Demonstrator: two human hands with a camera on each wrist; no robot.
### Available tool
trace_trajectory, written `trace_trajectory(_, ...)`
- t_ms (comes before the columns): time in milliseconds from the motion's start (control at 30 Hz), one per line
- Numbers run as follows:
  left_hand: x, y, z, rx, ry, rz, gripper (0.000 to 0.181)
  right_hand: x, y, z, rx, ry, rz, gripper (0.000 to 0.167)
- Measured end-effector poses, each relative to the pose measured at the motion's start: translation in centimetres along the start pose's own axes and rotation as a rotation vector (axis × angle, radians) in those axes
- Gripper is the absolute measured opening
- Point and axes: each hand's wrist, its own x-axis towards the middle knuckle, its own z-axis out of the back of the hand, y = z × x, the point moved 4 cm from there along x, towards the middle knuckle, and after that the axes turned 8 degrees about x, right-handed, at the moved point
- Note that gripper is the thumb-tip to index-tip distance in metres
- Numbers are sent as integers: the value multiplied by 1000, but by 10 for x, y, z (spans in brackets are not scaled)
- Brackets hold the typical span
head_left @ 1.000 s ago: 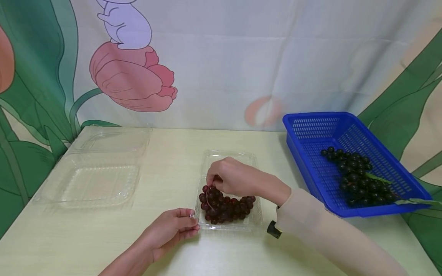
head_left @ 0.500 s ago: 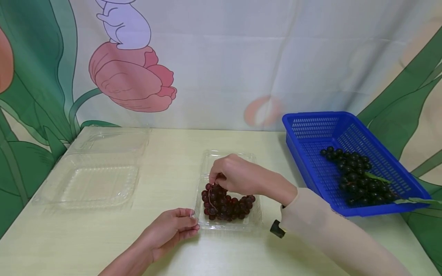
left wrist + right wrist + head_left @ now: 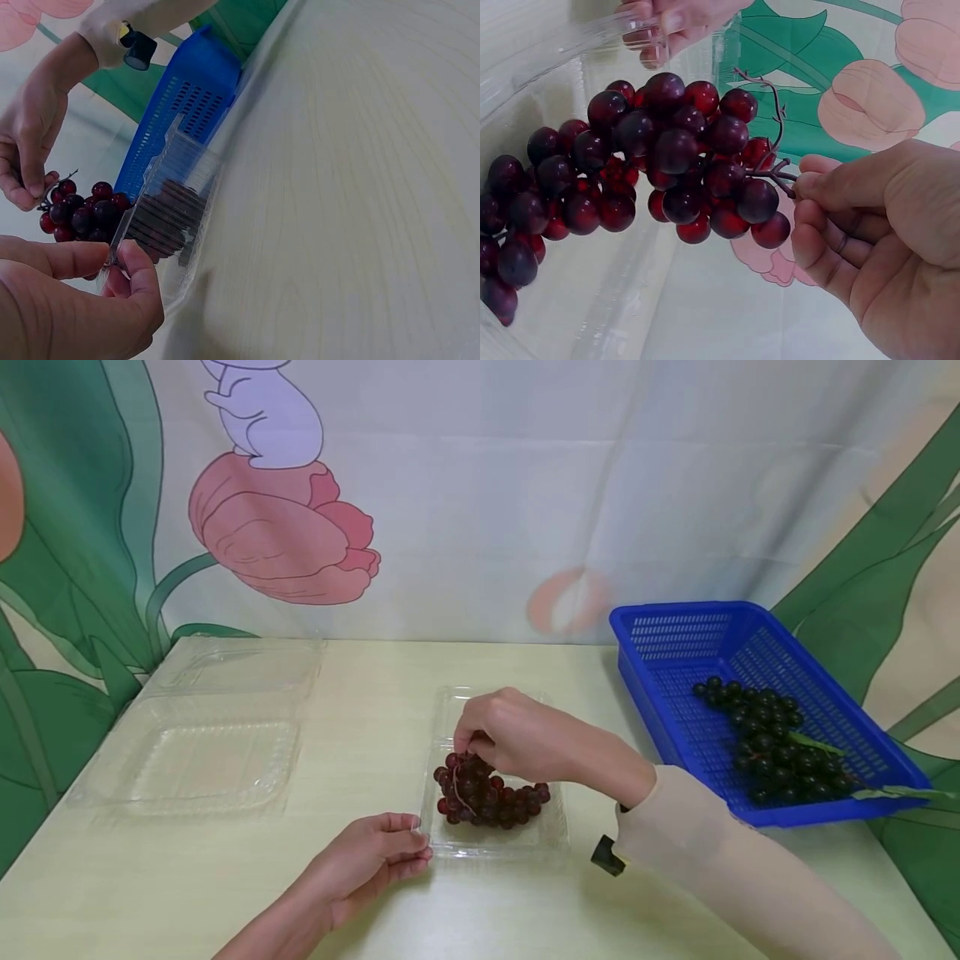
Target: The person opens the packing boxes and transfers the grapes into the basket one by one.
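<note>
My right hand (image 3: 517, 735) pinches the stem of a bunch of dark red grapes (image 3: 487, 797), thumb against forefinger, as the right wrist view shows the hand (image 3: 885, 217) and stem (image 3: 776, 177) closely. The bunch hangs from the stem at one end, over a clear plastic clamshell box (image 3: 495, 846) whose lid lies open behind. Whether its far end touches the box floor I cannot tell. With thumb and fingers, my left hand (image 3: 378, 860) grips the box's near left corner; the left wrist view shows this hand (image 3: 82, 300) pinching the rim.
On the right stands a blue plastic basket (image 3: 637, 672) holding a bunch of black grapes (image 3: 772, 743) with green leaves. A larger clear clamshell box (image 3: 217, 768) lies open on the left of the pale table (image 3: 360, 710). Behind hangs a printed cloth (image 3: 465, 502).
My right hand has drawn slightly up and back, and the red grapes have risen with it, away from the box's near edge. The left hand keeps its hold on the corner.
</note>
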Motion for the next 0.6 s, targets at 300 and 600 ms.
trace_trajectory(300, 0, 1, 1, -1, 10, 9, 31, -1, 11, 14, -2, -47, -7, 21)
trace_trajectory(600, 0, 1, 1, -4, 22, -2, 29, -2, 19, 23, 1, -61, -12, 21)
